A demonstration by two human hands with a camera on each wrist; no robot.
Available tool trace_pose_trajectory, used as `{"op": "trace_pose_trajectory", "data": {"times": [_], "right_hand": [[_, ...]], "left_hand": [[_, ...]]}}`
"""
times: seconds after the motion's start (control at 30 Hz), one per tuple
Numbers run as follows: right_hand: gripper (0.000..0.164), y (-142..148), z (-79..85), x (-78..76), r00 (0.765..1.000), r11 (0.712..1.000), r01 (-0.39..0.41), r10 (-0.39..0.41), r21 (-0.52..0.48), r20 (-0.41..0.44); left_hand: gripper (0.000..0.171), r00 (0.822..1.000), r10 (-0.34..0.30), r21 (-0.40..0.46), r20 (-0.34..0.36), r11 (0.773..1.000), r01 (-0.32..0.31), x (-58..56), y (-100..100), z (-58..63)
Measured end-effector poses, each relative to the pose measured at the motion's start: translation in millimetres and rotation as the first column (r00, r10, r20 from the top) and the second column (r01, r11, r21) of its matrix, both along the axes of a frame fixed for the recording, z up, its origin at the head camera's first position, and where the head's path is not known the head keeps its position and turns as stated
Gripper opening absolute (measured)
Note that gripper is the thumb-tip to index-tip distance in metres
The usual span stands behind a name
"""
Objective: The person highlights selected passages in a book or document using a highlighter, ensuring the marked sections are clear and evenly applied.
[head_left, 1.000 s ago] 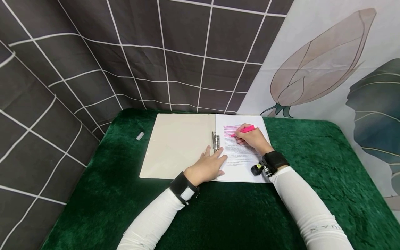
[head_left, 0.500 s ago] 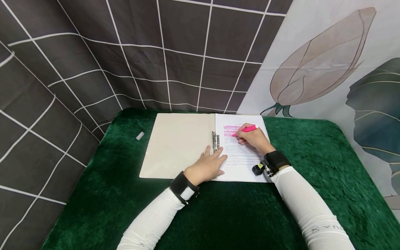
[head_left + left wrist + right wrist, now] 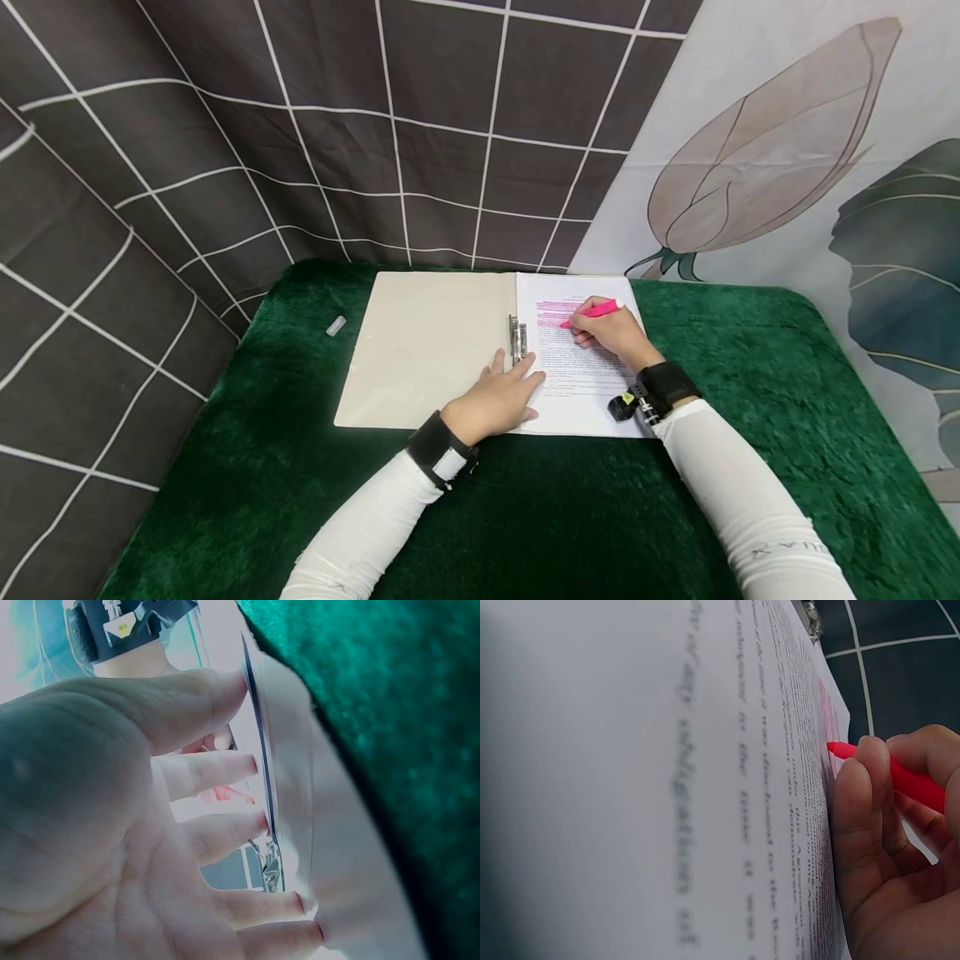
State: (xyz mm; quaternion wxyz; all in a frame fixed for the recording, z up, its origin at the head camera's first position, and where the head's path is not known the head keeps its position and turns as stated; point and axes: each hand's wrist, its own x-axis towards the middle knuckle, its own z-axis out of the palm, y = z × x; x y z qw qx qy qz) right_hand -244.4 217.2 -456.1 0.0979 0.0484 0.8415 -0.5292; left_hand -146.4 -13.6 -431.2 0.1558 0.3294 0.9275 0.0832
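Observation:
A cream folder (image 3: 435,350) lies spread flat, with a metal clip (image 3: 514,337) along its fold. On its right half is a printed sheet (image 3: 551,421) whose upper lines carry pink marks. My right hand (image 3: 611,333) pinches a pink highlighter (image 3: 602,308); in the right wrist view the highlighter's tip (image 3: 832,747) meets the text, and the curled lower fingers rest by the paper. My left hand (image 3: 491,400) lies with spread fingers across the fold, touching the sheet's left edge and the folder below the clip. In the left wrist view its fingertips (image 3: 259,821) touch down near the clip.
A small whitish cap-like piece (image 3: 337,326) lies left of the folder on the green plush cloth (image 3: 262,467). A dark gridded curtain (image 3: 442,125) hangs behind, with a white leaf-printed one (image 3: 750,183) at the right. Each wrist wears a black strap.
My right hand and the highlighter have slid slightly to the right along a line of text. My left hand has stayed in place on the folder.

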Motion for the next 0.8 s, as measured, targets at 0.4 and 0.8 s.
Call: {"op": "trace_pose_trajectory", "data": {"times": [0.4,0.8], "right_hand": [[0.029,3.3,0.2,-0.2,1.0,1.0,-0.002,0.002,0.022,0.007],[0.028,6.8,1.4,1.6,1.0,0.998,-0.029,0.03,0.057,-0.008]], "left_hand": [[0.062,1.0,-0.001,-0.008,-0.001,1.0,0.001,-0.9,0.0,-1.5],[0.062,1.0,-0.004,-0.007,0.005,1.0,0.004,0.0,-0.1,1.0]]}}
